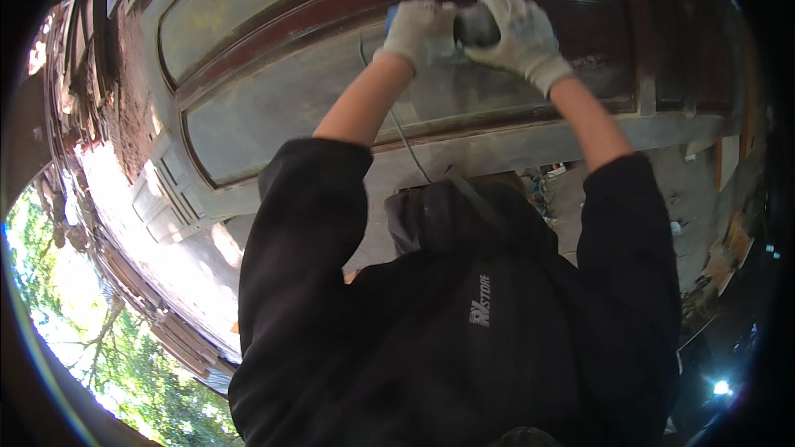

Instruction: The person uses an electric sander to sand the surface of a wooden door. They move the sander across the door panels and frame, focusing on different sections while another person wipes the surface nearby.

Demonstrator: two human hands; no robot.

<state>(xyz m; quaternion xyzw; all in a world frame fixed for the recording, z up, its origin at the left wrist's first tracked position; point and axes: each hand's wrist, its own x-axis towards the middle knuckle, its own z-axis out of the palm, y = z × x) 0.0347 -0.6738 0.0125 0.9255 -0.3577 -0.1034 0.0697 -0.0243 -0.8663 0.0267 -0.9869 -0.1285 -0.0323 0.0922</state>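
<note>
Near twelve o'clock, the left hand and right hand, in pale fabric gloves, close around a dark, rounded handheld power tool (seemingly a sander, blurred) over a large, dull grey-tan wooden panel. A thin grey cord runs toward six; snagging it could jerk the tool. Tilting could gouge the curved red-brown wooden moulding toward eleven.

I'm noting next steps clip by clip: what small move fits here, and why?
Probably ease the tool rightward: the left hand and right hand hold it at the panel, whose surface looks pale leftward but dark and glossier to the right.
</note>
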